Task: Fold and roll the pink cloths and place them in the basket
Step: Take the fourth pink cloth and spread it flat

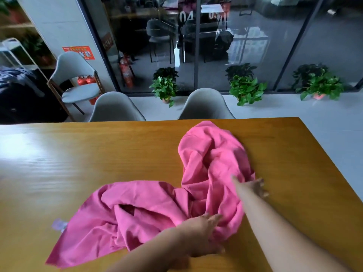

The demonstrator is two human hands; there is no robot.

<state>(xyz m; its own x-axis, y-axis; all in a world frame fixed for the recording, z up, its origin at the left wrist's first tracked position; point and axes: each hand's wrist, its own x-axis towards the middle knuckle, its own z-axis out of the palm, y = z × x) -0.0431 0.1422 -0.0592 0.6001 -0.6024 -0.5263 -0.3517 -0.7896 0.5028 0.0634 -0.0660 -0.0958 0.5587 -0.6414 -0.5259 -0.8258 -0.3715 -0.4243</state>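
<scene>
1. The pink cloth [149, 211] lies unfolded and crumpled on the desk [78, 163] in front of you, right of the middle. Its left part spreads fairly flat toward the near edge, with one corner pointing to your lower left. Its right part heaps up in deep creases and reaches almost to the far edge. The folds hide whether it is one piece or more.
2. A small pale tag [59, 224] sticks out at the cloth's left edge, too blurred to read.
3. Beyond the desk, an orange notice [79, 52] hangs on the grey pillar [64, 20], its print too small to read. Further right, the white figures "04" [185, 16] stand on the glass wall [255, 61].
4. Your left hand [202, 234] rests on the near part of the cloth. Its fingers [213, 217] are stretched out nearly straight and lie on the fabric without gripping it.
5. Your right hand [255, 186] is at the right edge of the heap, touching the cloth where it meets the bare desk. Blur smears this hand, so you cannot tell whether its fingers pinch the edge or lie loose on it.
</scene>
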